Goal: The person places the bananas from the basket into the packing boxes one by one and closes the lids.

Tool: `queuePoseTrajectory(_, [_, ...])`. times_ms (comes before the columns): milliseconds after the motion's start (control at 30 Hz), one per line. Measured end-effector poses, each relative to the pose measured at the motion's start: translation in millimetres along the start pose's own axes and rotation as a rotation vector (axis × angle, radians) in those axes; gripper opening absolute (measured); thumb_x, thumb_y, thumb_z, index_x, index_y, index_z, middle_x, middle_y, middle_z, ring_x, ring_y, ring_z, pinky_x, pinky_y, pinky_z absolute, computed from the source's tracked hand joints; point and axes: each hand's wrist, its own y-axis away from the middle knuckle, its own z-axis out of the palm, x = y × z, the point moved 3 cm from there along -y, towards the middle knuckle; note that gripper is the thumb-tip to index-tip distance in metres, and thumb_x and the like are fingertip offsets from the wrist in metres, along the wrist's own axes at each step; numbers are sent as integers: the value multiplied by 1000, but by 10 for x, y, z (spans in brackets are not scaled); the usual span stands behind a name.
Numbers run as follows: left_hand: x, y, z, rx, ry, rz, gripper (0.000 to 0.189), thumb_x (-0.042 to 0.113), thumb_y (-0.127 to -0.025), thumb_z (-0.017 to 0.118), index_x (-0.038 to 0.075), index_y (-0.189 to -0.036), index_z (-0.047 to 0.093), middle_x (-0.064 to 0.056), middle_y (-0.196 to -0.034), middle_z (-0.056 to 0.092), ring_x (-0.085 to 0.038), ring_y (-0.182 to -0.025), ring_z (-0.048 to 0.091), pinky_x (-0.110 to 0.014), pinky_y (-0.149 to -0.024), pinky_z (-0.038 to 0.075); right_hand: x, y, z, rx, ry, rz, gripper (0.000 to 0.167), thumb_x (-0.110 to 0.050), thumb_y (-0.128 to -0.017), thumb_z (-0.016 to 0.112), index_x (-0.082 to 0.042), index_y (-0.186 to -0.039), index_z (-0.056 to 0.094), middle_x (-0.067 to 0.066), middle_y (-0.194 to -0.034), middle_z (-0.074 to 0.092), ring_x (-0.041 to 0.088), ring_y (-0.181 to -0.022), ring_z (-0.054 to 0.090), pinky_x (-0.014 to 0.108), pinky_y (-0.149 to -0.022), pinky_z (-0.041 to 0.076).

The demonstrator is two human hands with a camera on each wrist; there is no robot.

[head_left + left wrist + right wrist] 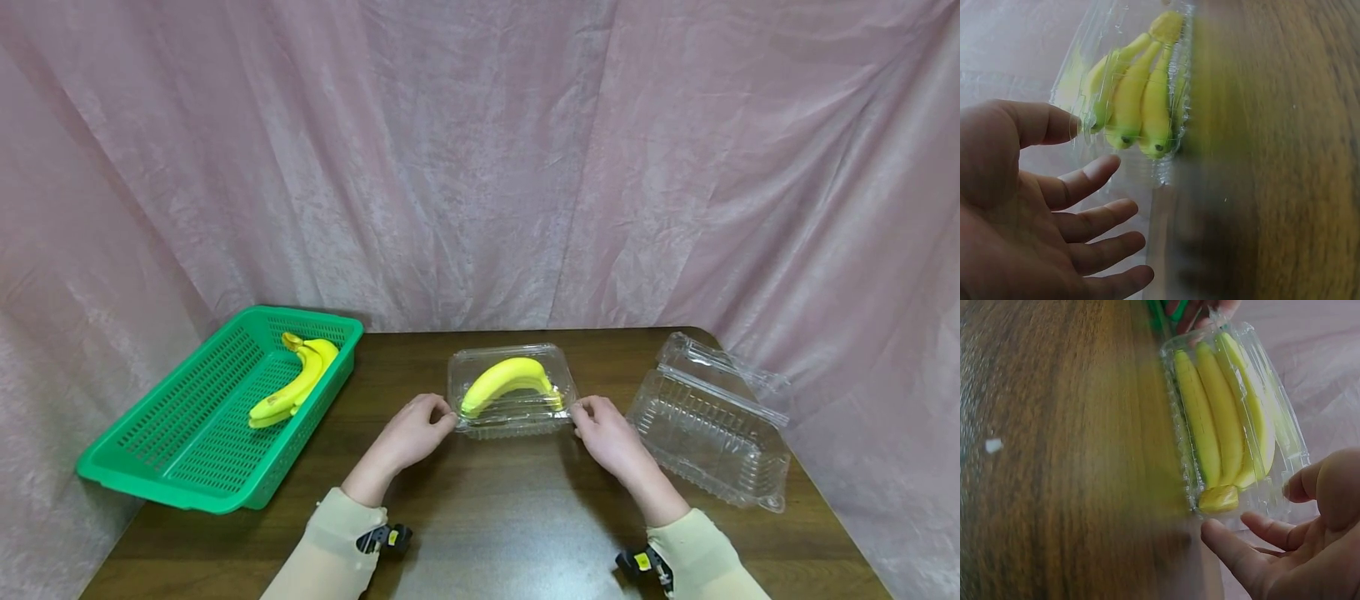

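Observation:
A clear plastic clamshell container [513, 421] stands mid-table with its lid down over a bunch of bananas [504, 382]. The left wrist view shows the bananas' dark tips [1125, 139] through the plastic. My left hand [416, 432] is at the container's near left corner, its thumb touching the edge while the other fingers spread out fairly straight. At the near right corner is my right hand [609, 435]. In the right wrist view its thumb and extended fingers [1225, 547] lie close around that corner, with a gap between them.
On the left stands a green plastic basket [213, 492], holding another bunch of bananas [296, 383]. A second clear container [712, 433] sits at the table's right edge, its lid folded back. Pink curtains [480, 167] hang behind the brown wooden table [495, 508].

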Motion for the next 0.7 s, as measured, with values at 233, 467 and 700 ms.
queuePoseTrajectory(233, [-25,-8,-5,-10,11,-10,16,25,-102,64,13,-103,74,-10,-129,68,-26,-110,61,-50,-100,53,8,29,75,-67,-248,84,28,-20,-113,50,5,-118,62,22,-103,76,30,-88,81,49,-93,63])
queuePoseTrajectory(467, [-63,-24,-10,-11,45,-48,21,26,-107,61,10,-104,75,-17,-144,66,-34,-131,62,-54,-115,49,10,43,145,-86,-389,142,25,-21,-111,54,3,-113,61,25,-105,71,31,-80,77,43,-79,66])
queuePoseTrajectory(700, [-61,-30,-7,-22,74,-79,24,28,-109,60,9,-106,75,-19,-149,64,-36,-137,59,-57,-118,46,18,29,176,-105,-451,169,25,-17,-111,51,6,-107,60,27,-109,66,33,-78,76,42,-72,66])
